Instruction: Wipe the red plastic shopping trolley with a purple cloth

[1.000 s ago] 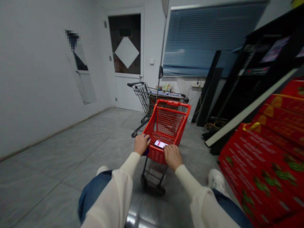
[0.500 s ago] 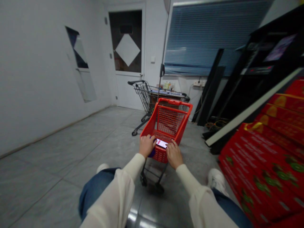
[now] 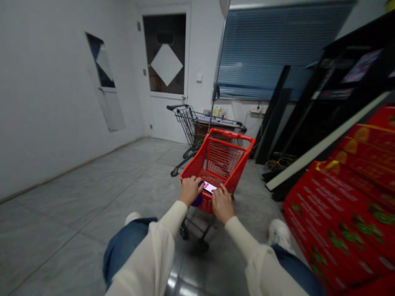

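Observation:
A small red shopping cart (image 3: pixel 220 158) stands on the tiled floor right in front of me. My left hand (image 3: pixel 190 191) is closed on the left end of its handle, with a purple thing (image 3: pixel 197 200) partly under the fingers. My right hand (image 3: pixel 222 203) is closed on the right part of the handle. Between the two hands a phone (image 3: pixel 210 188) with a lit screen lies at the handle. The cart's basket looks empty.
A grey wire shopping cart (image 3: pixel 197 125) stands behind the red one, near a white door (image 3: pixel 166 78). Stacked red cartons (image 3: pixel 345 197) fill the right side. Black shelving (image 3: pixel 333 94) and a slanted white board (image 3: pixel 324 144) lean beyond them. A thin pole (image 3: pixel 216 88) rises behind.
The red cart has turned a little to the right and my hands have come closer together on its handle. The view has shifted slightly.

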